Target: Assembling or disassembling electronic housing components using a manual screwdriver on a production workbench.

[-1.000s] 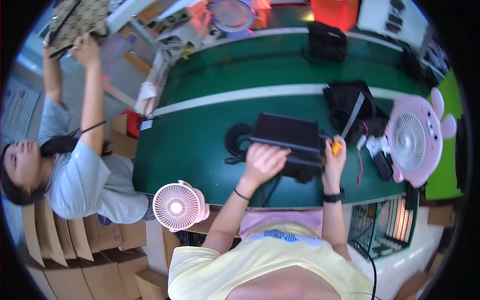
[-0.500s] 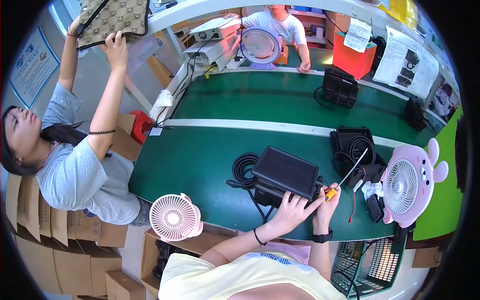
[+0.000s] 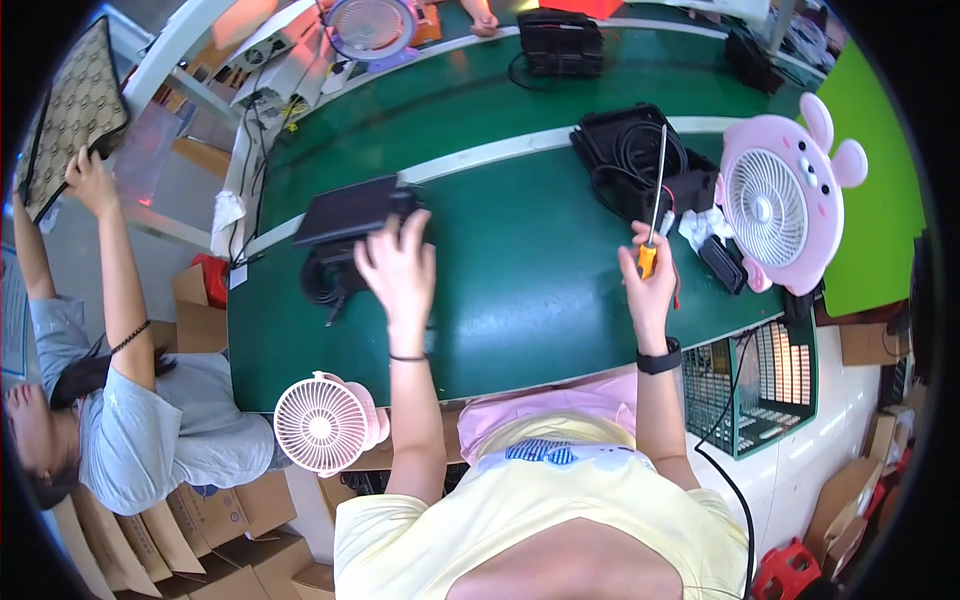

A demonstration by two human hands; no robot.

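My left hand (image 3: 400, 270) is over the left part of the green table, fingers spread and slightly blurred. Its fingertips are at the near right side of a black box (image 3: 345, 212) with a flat dark top; whether they touch it I cannot tell. A coiled black cable (image 3: 320, 280) lies at the box's near side. My right hand (image 3: 650, 285) is closed round the yellow handle of a screwdriver (image 3: 648, 258), its metal shaft pointing up and away. Beyond the screwdriver lies an opened black case (image 3: 625, 130) with a coiled cable inside.
A pink animal-shaped fan (image 3: 770, 205) stands at the right, beside a small black part (image 3: 722, 263) and crumpled white tissue (image 3: 700, 228). A small pink fan (image 3: 322, 425) is at the near left edge. At the left, a person (image 3: 150, 420) holds up a patterned item (image 3: 75, 115).
The black box and its cable have moved left and farther away on the table; my left hand moved left with them. My right hand has come away from the box, keeping the screwdriver. The view has shifted.
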